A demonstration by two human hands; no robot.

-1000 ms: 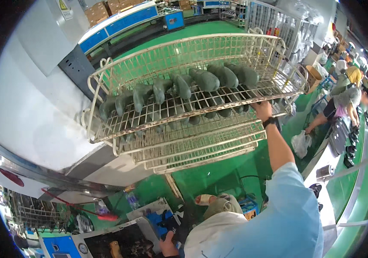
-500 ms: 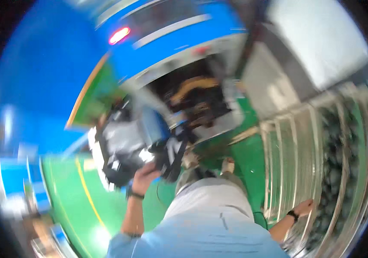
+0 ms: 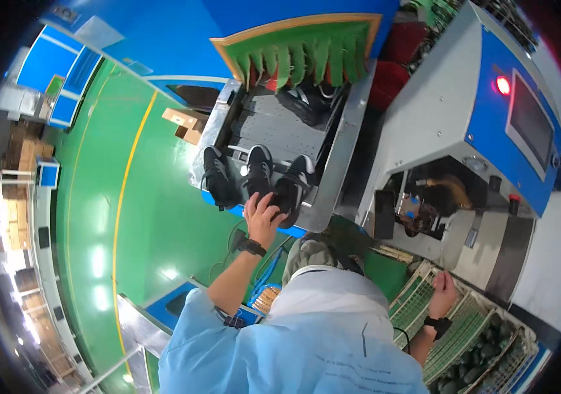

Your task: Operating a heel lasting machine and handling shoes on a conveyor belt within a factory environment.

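In the middle of the frame, 3 black shoes with white trim stand side by side, toes up-frame, at the near end of a grey conveyor belt. The left hand reaches to the heels of the middle and rightmost shoes, its fingers bent and a little apart, hiding part of both; whether they grip, I cannot tell. The right hand, lower right, is over a wire rack holding dark, rounded forms; its fingers look bent, but I cannot tell whether they are closed.

At upper centre, a green fringed curtain hangs over the belt and partly covers more black footwear. A metal side rail stands between the 3 shoes and a blue-and-white machine with a lit red lamp. Left of the belt, a cardboard box sits near the green floor's yellow line.
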